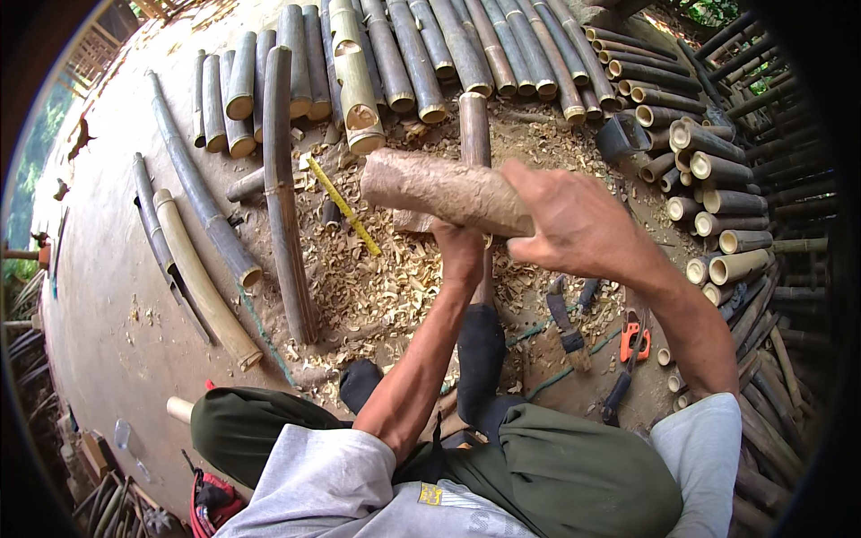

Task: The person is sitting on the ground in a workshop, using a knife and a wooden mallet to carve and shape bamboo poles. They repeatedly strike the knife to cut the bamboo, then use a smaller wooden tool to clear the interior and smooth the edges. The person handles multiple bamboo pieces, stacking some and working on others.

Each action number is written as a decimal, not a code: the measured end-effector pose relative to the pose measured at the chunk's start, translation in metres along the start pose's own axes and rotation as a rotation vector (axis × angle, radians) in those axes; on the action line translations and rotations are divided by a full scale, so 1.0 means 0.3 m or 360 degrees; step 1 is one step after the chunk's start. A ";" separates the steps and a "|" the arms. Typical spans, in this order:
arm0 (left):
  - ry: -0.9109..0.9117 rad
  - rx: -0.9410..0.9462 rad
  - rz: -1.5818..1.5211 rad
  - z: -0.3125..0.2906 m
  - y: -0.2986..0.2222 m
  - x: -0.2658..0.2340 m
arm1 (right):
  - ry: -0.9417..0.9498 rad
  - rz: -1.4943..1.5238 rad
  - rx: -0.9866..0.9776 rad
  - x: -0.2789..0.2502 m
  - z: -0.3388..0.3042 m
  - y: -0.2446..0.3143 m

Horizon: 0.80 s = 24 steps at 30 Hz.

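A thick, rough brown length of wood (pixel 439 190) lies crosswise in the air before me. My right hand (pixel 563 215) grips its right end, the fingers wrapped over the top. Just below it, my left hand (pixel 459 253) looks closed, its fingers mostly hidden behind the wood; what it grips cannot be made out. A second brown piece (pixel 411 221) peeks out beneath the wood, left of that hand. Underneath runs a dark bamboo pole (pixel 474 130), stretching from the far side back toward my dark-socked foot (pixel 482 350).
Wood chips (pixel 377 300) cover the ground, with a yellow measuring stick (pixel 344 204) among them. Bamboo poles (pixel 395 63) line the far side; cut lengths (pixel 722 197) are stacked at right. Near my right leg lie an orange-handled saw (pixel 635 341) and a brush (pixel 572 342).
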<state>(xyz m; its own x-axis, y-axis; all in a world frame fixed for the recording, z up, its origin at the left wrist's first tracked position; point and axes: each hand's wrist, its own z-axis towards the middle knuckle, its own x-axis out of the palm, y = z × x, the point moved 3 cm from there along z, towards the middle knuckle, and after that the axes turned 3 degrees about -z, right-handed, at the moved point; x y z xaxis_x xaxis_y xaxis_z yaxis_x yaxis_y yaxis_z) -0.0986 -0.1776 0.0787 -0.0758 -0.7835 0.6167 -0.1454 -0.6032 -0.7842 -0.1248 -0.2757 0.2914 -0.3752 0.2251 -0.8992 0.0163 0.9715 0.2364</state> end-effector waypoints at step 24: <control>-0.0054 -0.0167 -0.0296 -0.008 0.038 -0.092 | -0.0445 0.0223 -0.0334 0.013 -0.075 -0.016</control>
<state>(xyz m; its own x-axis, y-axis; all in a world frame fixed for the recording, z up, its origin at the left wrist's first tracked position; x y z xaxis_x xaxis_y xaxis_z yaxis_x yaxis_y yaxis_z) -0.1005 -0.1624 0.0529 -0.0052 -0.6656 0.7463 -0.2560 -0.7206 -0.6444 -0.1473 -0.2812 0.2952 -0.1148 0.3942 -0.9118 -0.1516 0.9002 0.4082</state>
